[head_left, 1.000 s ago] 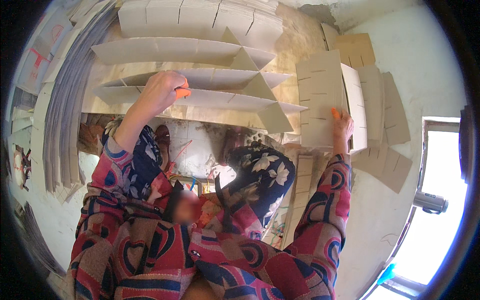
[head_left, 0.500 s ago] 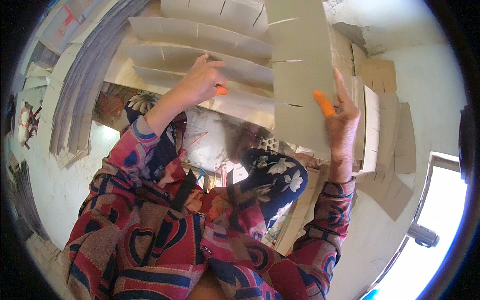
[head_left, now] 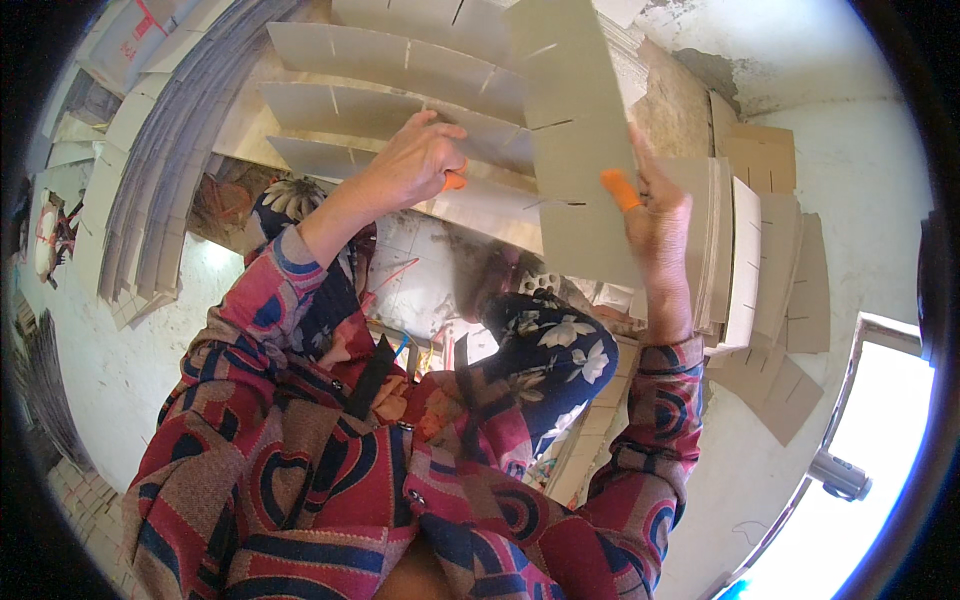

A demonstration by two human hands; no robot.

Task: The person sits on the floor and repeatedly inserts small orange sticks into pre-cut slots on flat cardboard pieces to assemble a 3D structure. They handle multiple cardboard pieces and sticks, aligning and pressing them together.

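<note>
My right hand (head_left: pixel 658 215) holds a long slotted cardboard strip (head_left: pixel 580 130) upright, with an orange cover on one fingertip pressed to its face. My left hand (head_left: pixel 415 160) rests on the edge of one of several parallel slotted cardboard strips (head_left: pixel 400 60) standing in a row, an orange fingertip cover showing under it. The held strip crosses over the right end of that row. My patterned red and blue sleeves fill the lower middle of the view.
A stack of slotted cardboard strips (head_left: pixel 745 255) leans at the right beside my right hand. More cardboard sheets (head_left: pixel 140 200) fan out at the left. Loose brown pieces (head_left: pixel 790 390) lie on the pale floor at the right, near a bright window frame (head_left: pixel 880 420).
My right hand has lifted a strip from the right-hand stack and carried it left over the row. My left hand has stayed on the row of strips.
</note>
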